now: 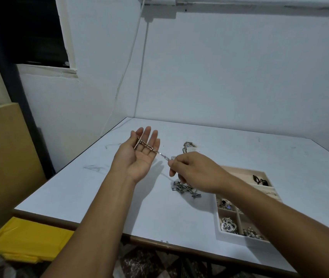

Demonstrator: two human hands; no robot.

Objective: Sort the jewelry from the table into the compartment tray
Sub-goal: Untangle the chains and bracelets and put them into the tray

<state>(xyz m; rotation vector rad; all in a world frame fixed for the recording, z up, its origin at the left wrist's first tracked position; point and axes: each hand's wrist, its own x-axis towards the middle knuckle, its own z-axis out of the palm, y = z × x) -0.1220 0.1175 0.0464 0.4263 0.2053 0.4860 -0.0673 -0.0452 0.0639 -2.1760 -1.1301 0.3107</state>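
Observation:
My left hand [139, 152] is held palm up above the table, fingers straight. A silver link chain [149, 147] lies across its fingers. My right hand [189, 170] pinches the chain's other end just to the right of the left palm. Below the right hand a second chunky link chain [185, 190] lies on the white table [119, 193]. Another small silver piece [188, 146] lies farther back on the table. The cream compartment tray [222, 234] sits at the right, partly hidden by my right forearm, with silver pieces and a dark item in its compartments.
A yellow plastic bin lid [27, 240] sits on the floor left of the table. White cables [137, 63] hang down the blue wall behind the table. A dark window [29, 29] is at the upper left.

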